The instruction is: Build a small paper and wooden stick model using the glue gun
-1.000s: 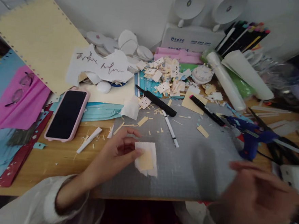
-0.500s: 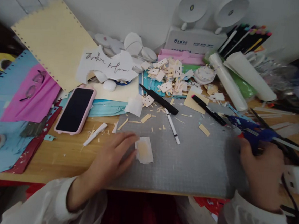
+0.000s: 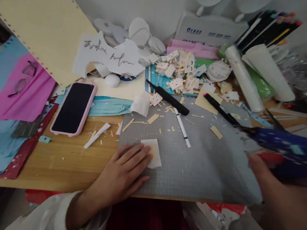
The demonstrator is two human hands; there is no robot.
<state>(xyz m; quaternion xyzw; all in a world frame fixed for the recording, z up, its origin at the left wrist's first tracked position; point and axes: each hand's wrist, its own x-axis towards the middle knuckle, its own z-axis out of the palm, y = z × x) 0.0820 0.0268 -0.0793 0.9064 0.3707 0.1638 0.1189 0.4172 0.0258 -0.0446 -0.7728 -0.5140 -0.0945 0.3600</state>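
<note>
My left hand (image 3: 128,171) lies flat with its fingers stretched out. Its fingertips rest on the left part of a small white tissue piece (image 3: 157,163), which has a yellowish patch in the middle. At the right edge, my right hand (image 3: 276,193) is wrapped round a blue glue gun (image 3: 295,147) with a red trigger. The glue gun's nozzle points left, above the grey cutting mat (image 3: 185,180). Motion blurs this hand and part of the gun. A white pen (image 3: 182,127) and small cream paper strips (image 3: 153,119) lie on the mat beyond the tissue.
Left of the mat lies a pink-cased phone (image 3: 73,107). A black pen-like tool (image 3: 170,99) and a black marker (image 3: 221,109) cross the mat's far part. Behind are a heap of paper cutouts (image 3: 183,69), white rolls (image 3: 245,79) and several markers (image 3: 272,30).
My right hand has lifted the glue gun from the mat's right side, closer to me. My left hand has moved right, onto the tissue. The view has shifted slightly.
</note>
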